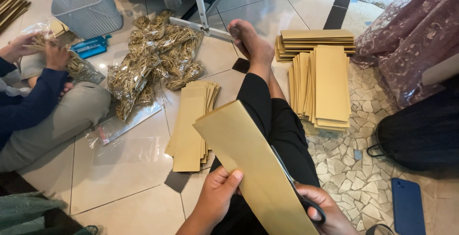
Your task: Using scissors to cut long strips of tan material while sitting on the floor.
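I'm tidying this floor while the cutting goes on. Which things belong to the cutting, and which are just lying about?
In use:
- gold card strip, held by the left hand
- scissors in the right hand
- gold strip stacks

Lying about:
- grey basket
- blue phone
- black bag

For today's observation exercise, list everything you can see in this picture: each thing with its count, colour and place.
Gold card sheet: one, held in the lap.
Scissors: one, black handles, at the sheet's right edge.
Card stacks: three, gold; centre floor, right, far right.
Cord bundles: many, gold, bagged, upper centre.
Basket: one, grey, upper left.
Phone: one, blue, lower right.
Co-worker's hands: far left, on cords.
Left hand: grips the sheet.
Right hand: holds the scissors.
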